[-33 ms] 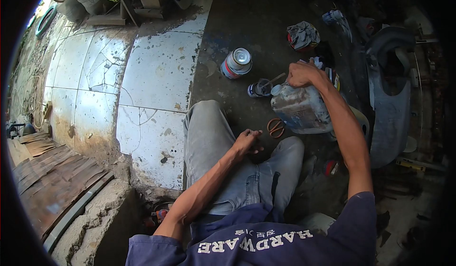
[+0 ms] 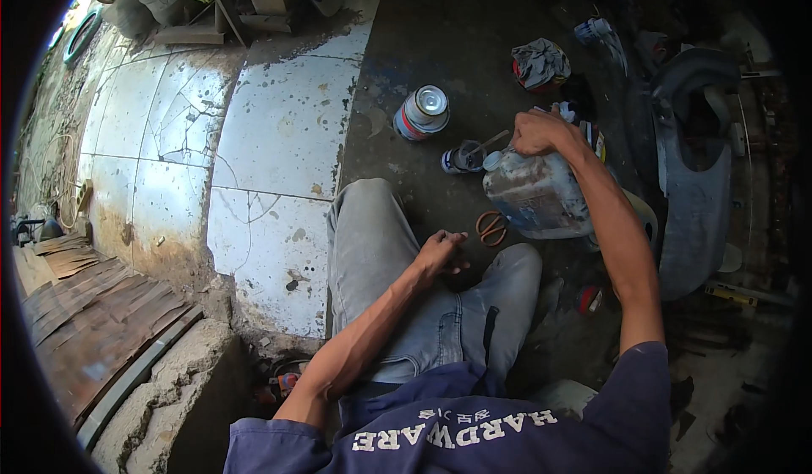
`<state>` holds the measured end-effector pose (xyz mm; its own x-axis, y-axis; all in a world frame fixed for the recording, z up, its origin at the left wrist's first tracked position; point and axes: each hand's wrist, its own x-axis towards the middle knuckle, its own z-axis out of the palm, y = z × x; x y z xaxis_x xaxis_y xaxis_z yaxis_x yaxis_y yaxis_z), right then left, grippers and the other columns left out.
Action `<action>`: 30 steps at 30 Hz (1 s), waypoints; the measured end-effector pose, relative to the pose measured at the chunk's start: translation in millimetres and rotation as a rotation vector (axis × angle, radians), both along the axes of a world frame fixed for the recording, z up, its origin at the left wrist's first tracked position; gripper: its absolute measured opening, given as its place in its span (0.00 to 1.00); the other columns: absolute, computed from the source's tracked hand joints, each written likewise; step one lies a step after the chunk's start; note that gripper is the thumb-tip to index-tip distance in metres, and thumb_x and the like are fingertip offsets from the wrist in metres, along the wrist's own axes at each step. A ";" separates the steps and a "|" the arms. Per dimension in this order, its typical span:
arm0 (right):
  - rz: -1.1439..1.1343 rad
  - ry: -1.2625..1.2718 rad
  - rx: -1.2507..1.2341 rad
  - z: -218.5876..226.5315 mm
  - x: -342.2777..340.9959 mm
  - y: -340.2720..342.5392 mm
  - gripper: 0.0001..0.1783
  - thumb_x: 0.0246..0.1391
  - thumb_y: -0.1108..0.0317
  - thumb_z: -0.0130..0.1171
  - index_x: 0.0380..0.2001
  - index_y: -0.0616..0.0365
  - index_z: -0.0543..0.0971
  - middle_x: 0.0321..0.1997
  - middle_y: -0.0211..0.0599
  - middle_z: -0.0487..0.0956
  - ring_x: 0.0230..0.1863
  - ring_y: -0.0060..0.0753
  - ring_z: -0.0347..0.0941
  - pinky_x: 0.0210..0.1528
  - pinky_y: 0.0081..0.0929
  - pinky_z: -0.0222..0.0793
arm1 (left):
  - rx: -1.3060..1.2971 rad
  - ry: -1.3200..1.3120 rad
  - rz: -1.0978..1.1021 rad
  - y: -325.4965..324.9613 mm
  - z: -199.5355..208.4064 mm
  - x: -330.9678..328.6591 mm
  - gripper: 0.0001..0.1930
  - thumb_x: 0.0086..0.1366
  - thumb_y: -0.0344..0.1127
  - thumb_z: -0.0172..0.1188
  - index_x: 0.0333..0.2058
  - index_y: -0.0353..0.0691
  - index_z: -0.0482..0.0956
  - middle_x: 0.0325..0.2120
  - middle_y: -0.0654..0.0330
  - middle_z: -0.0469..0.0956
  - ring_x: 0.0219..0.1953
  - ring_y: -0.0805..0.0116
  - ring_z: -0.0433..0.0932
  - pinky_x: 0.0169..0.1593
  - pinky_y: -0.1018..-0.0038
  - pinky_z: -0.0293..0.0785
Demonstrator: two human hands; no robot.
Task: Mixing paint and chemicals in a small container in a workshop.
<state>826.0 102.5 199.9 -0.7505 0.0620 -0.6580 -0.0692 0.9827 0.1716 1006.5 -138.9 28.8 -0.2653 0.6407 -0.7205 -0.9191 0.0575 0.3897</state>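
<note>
My right hand [image 2: 540,131] is closed at the top of a stained, translucent plastic jerrycan [image 2: 537,191]. Its fingers curl over the handle area, and the grip itself is partly hidden. The jerrycan has a pale cap [image 2: 492,161] on its left. Over my lap, near my right knee, my left hand [image 2: 442,252] hangs with fingers apart and nothing in them. Closest to it on the ground is a pair of brown-handled scissors [image 2: 491,229]. A small cup [image 2: 461,159] with a stick leaning in it stands beside the cap. Farther left is a metal can [image 2: 421,113].
Beyond my right hand lies a container topped with crumpled paper [image 2: 541,64]. A grey moulded plastic panel [image 2: 694,195] stands along the right. Cracked white tiles [image 2: 279,136] cover the left floor. A broken concrete block [image 2: 173,398] is at the lower left.
</note>
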 end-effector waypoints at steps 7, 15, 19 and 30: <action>0.032 -0.018 -0.006 -4.3 -7.2 3.5 0.15 0.46 0.62 0.58 0.30 0.57 0.88 0.39 0.56 0.87 0.49 0.66 0.82 0.58 0.75 0.66 | -0.019 -0.005 -0.002 1.0 0.1 -0.2 0.18 0.74 0.49 0.59 0.49 0.40 0.72 0.42 0.56 0.79 0.37 0.62 0.87 0.35 0.71 0.79; 0.000 -0.086 0.039 2.0 -15.4 -8.9 0.15 0.40 0.62 0.59 0.28 0.58 0.88 0.36 0.54 0.87 0.48 0.64 0.83 0.59 0.76 0.65 | -0.019 -0.005 0.005 0.2 2.0 -0.5 0.17 0.74 0.48 0.58 0.48 0.41 0.72 0.43 0.57 0.79 0.37 0.61 0.87 0.36 0.70 0.78; -0.012 -0.081 0.016 1.4 -16.1 -8.9 0.15 0.39 0.63 0.58 0.27 0.60 0.87 0.36 0.55 0.87 0.49 0.65 0.82 0.61 0.79 0.62 | -0.007 0.004 0.010 -0.9 -0.8 0.8 0.17 0.74 0.49 0.58 0.48 0.41 0.72 0.42 0.58 0.79 0.38 0.62 0.87 0.36 0.70 0.78; -0.023 -0.077 0.028 1.9 -18.0 -10.6 0.16 0.38 0.64 0.59 0.28 0.60 0.88 0.39 0.55 0.87 0.50 0.66 0.82 0.63 0.80 0.60 | 0.004 -0.073 0.096 -3.0 4.7 -1.8 0.32 0.72 0.61 0.59 0.51 0.32 0.71 0.53 0.48 0.70 0.38 0.56 0.85 0.37 0.72 0.88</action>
<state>808.0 91.9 201.8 -0.6955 0.0978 -0.7118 -0.0606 0.9792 0.1938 1004.7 -142.0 33.5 -0.2726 0.6181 -0.7373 -0.9463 -0.0336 0.3217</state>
